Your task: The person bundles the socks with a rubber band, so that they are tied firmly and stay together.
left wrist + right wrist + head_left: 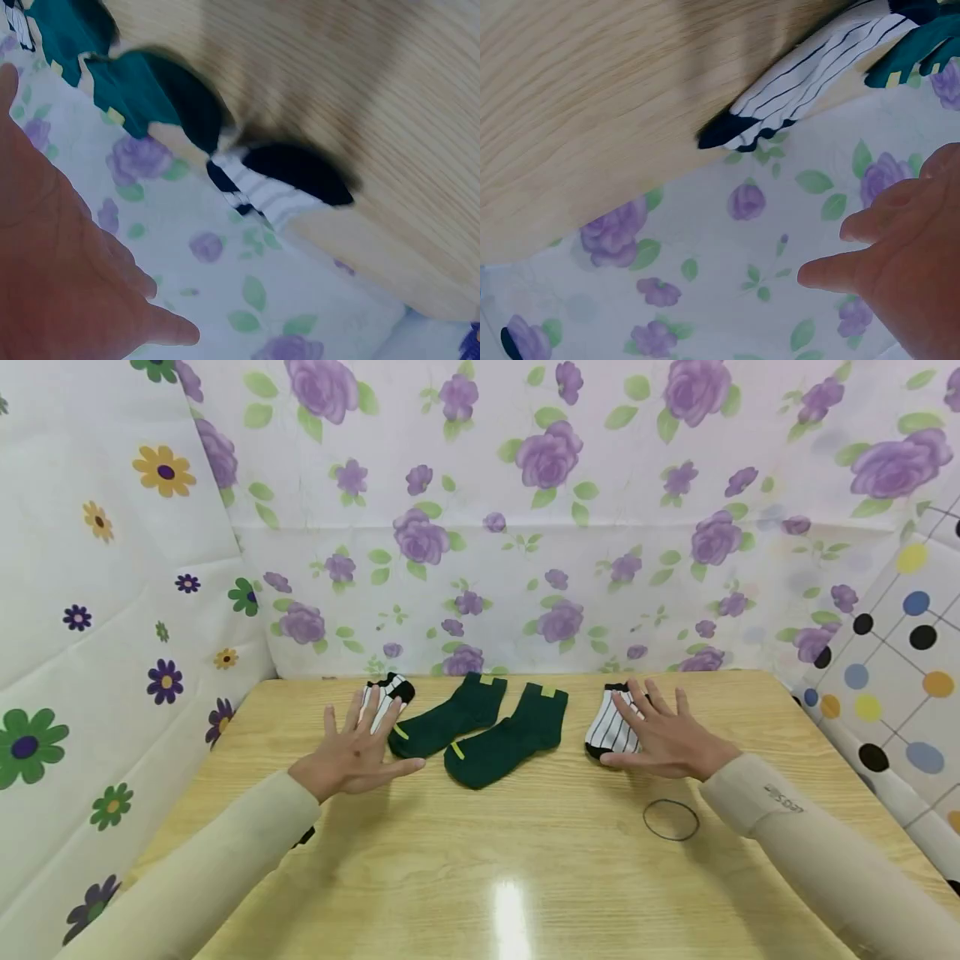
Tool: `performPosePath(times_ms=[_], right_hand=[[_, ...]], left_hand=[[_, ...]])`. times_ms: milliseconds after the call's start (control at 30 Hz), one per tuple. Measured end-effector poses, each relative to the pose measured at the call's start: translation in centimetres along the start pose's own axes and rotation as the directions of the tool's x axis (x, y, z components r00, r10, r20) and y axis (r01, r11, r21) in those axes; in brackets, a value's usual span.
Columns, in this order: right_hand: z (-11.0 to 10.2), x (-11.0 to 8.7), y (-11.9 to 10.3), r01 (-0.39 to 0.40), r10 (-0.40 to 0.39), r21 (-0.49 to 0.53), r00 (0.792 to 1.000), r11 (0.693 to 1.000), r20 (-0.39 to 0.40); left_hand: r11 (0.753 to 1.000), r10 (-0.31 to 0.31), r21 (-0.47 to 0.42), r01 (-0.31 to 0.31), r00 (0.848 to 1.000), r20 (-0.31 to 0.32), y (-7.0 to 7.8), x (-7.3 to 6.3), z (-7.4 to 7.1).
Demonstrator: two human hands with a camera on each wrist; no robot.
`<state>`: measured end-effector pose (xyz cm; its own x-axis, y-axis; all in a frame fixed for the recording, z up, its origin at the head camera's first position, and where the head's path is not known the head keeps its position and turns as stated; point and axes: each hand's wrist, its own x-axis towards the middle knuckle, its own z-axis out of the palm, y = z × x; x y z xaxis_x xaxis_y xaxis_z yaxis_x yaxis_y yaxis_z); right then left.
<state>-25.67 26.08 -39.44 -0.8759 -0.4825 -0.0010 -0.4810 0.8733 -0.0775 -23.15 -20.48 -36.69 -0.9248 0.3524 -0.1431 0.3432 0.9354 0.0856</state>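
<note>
Both hands hover above the table with fingers spread, and neither holds anything. In the head view my left hand partly covers a white sock with black stripes at the left. Over at the right, my right hand overlaps another black-striped white sock. Two dark green socks with yellow marks lie flat between the hands: one green sock further left, the other green sock beside it. The left wrist view shows the left striped sock apart from the fingers; the right striped sock is likewise apart from the right hand.
A thin dark ring lies on the wooden table near the right forearm. A small black item shows from behind the left sleeve. Flowered sheets stand at the back and left, a dotted sheet at the right.
</note>
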Motion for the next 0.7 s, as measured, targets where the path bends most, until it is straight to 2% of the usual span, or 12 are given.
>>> performPosePath(times_ms=[367,700], right_hand=[[0.7,3.7,-2.9,0.072,-0.073,0.021,0.996,0.997,0.055],[1.1,5.9,-3.9,0.049,-0.059,0.069,0.987,0.996,0.150]], left_hand=[[0.997,0.070,0.027,-0.071,0.996,0.048,2.5,2.3,2.4],[0.990,0.133,0.033,-0.135,0.989,0.071,4.4,3.6,3.6]])
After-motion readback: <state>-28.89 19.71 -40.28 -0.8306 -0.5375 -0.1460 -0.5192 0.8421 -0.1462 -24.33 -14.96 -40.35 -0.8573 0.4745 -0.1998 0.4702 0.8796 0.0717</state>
